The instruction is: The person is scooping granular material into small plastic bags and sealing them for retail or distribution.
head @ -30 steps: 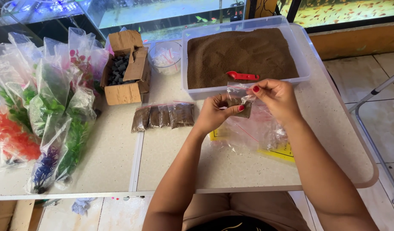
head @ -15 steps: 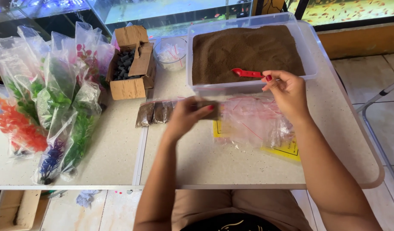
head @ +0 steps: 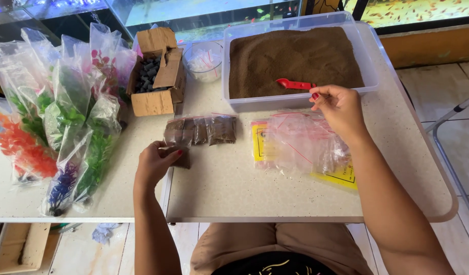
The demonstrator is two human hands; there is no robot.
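Brown granular material is filling a clear plastic tub [head: 369,76] at the far side of the speckled pale surface [head: 229,188], and a red scoop [head: 294,84] is lying on it near the tub's front wall. Seen from the head camera, the left hand [head: 155,165] is resting low on the surface with its fingers curled together, pressing down on a small filled bag of brown material [head: 182,159] that is lying flat just in front of a row of filled bags [head: 203,130]; the bag is partly covered by the fingers, so only its right end is showing. The right hand [head: 339,107] is hovering just beside the tub's front edge, close to the scoop's handle, its fingers loosely bent and drawn near each other with nothing clamped between them; whether a fingertip is touching the tub I cannot tell. Beneath that wrist a heap of empty clear bags with red seal strips [head: 305,145] is lying over a yellow printed sheet [head: 341,175]. Farther left an open cardboard box [head: 155,102] is holding dark ribbed pieces, and a small clear tub [head: 204,61] of white bits is standing between the box and the big tub. Along the left edge, bagged plastic plants [head: 66,117] in green, orange, purple and red are leaning together. Glass tanks are showing beyond the surface's far edge.
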